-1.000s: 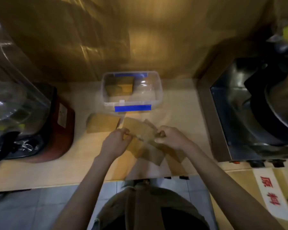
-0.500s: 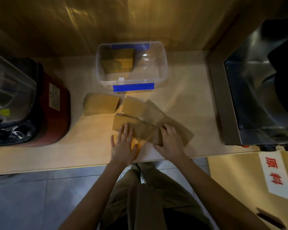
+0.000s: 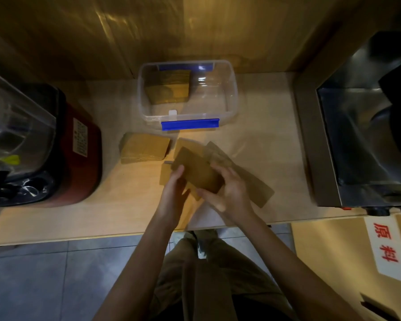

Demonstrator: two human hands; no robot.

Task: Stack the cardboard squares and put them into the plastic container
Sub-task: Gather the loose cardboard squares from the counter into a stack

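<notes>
Both hands hold a brown cardboard square tilted above the counter. My left hand grips its near left edge and my right hand its near right edge. More loose cardboard squares lie spread under and to the right of the hands. A neat stack of squares rests to the left. Behind them stands the clear plastic container with a blue clip, and a stack of squares sits in its left half.
A red appliance with a clear lid stands at the left of the wooden counter. A steel machine fills the right side. A wooden wall is behind the container. A cardboard box with a red-lettered label is at lower right.
Both hands lay flat on the spread squares half a second ago; now they have lifted one square off the pile and hold it between them.
</notes>
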